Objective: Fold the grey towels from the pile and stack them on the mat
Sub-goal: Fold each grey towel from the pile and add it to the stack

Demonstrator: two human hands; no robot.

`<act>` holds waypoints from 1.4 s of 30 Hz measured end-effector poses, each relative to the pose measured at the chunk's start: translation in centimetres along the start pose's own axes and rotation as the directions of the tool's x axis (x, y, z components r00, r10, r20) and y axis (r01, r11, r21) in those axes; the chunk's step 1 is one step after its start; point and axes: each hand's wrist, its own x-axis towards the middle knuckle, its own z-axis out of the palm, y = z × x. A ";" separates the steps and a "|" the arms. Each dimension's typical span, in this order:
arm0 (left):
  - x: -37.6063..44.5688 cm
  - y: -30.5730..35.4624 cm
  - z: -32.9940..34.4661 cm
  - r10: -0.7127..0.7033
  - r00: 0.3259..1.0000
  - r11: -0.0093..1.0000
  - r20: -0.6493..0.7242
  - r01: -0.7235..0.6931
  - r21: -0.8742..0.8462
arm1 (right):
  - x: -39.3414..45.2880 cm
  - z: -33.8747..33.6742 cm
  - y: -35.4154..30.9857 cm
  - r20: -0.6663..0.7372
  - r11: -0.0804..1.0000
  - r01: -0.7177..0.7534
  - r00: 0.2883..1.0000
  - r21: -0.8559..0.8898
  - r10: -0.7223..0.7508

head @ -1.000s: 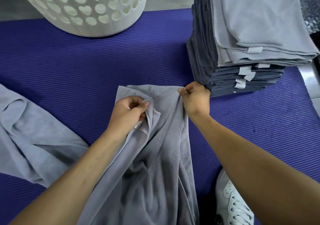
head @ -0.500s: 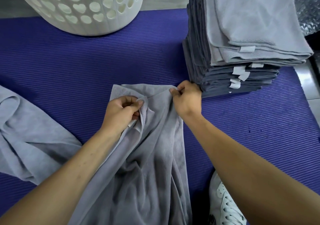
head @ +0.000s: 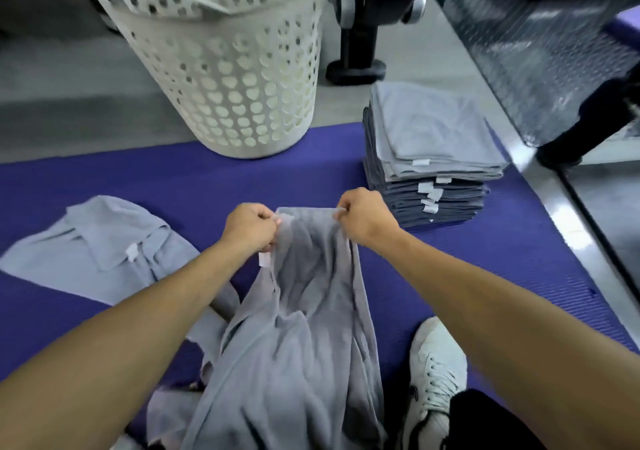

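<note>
A light grey towel (head: pixel 304 311) hangs in folds between my two hands above the purple mat (head: pixel 173 179). My left hand (head: pixel 251 226) pinches its top left corner, where a white tag dangles. My right hand (head: pixel 365 219) pinches the top right corner. The towel's far edge is stretched short between both fists. A tall stack of folded towels (head: pixel 429 159), dark grey below and light grey on top, stands on the mat to the right of my right hand. Loose grey towels (head: pixel 104 242) lie crumpled on the mat at the left.
A white perforated laundry basket (head: pixel 225 69) stands at the mat's far edge. A white sneaker (head: pixel 433 373) rests on the mat near the bottom right. A metal tread-plate platform (head: pixel 540 51) and black equipment legs (head: pixel 356 65) lie beyond the stack.
The view has tilted up and pulled back. My left hand has shifted its grip to the towel's top left corner, and both hands now hold the upper edge raised and level.
</note>
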 end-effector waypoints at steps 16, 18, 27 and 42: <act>-23.5 7.7 -17.3 0.463 0.744 0.874 -0.482 -0.474 0.108 | -22.1 -13.4 -10.7 -0.436 0.964 0.258 0.876 0.063 -0.206; -25.4 7.7 -17.7 0.492 0.761 0.867 -0.422 -0.471 0.162 | -23.9 -13.7 -10.7 -0.494 0.952 0.290 0.845 0.101 -0.205; -30.4 8.9 -19.6 0.460 0.737 0.815 -0.495 -0.572 -0.093 | -28.2 -16.6 -13.7 -0.628 0.880 0.461 0.720 0.115 -0.296; -14.0 11.5 -19.3 0.281 0.854 0.936 -0.439 -0.344 -0.071 | -12.4 -13.7 -14.1 -0.388 0.951 0.233 0.911 0.205 -0.140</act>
